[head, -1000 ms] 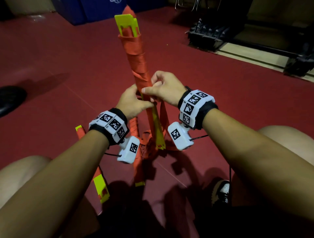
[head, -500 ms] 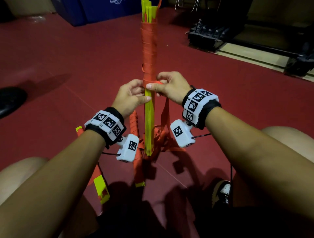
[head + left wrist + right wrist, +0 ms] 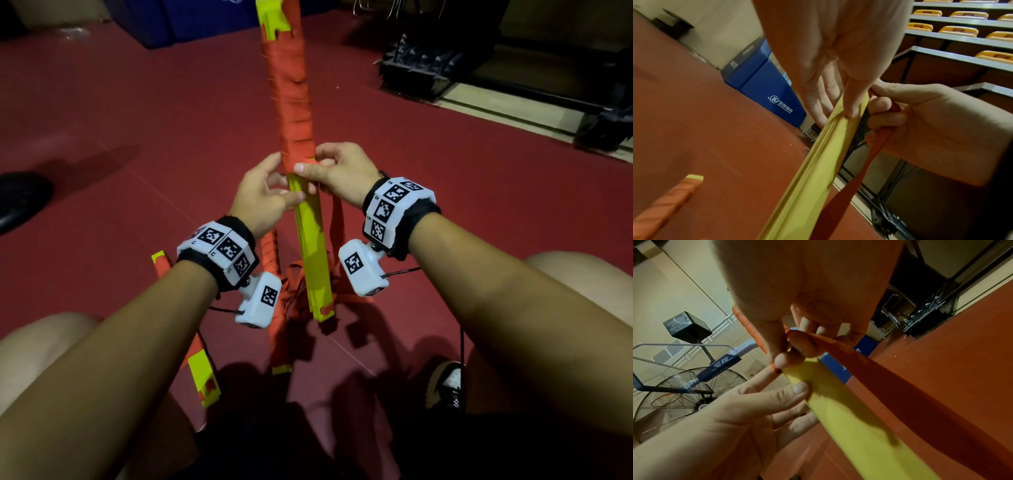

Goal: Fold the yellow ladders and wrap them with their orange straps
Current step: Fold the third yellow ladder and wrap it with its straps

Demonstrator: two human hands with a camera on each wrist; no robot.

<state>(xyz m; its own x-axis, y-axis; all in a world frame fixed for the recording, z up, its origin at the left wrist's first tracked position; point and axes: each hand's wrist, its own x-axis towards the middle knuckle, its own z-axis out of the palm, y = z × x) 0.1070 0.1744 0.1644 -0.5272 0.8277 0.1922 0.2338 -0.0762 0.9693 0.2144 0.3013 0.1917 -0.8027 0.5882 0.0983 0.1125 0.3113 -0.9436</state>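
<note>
Both forearms extended forward, hands meeting at mid-height, wrists cocked inward. Left hand: thumb flat on front face of the folded ladder, fingers curled behind. Right hand: thumb and index pinching the orange strap, remaining fingers curled.

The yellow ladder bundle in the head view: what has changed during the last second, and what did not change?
The yellow ladder bundle was turned about its long axis, from edge-on half a second ago to showing its flat face, and tilted back slightly left. Both hands stayed at the wrap's lower edge: the left hand holds the bundle, the right hand pinches the orange strap.
</note>
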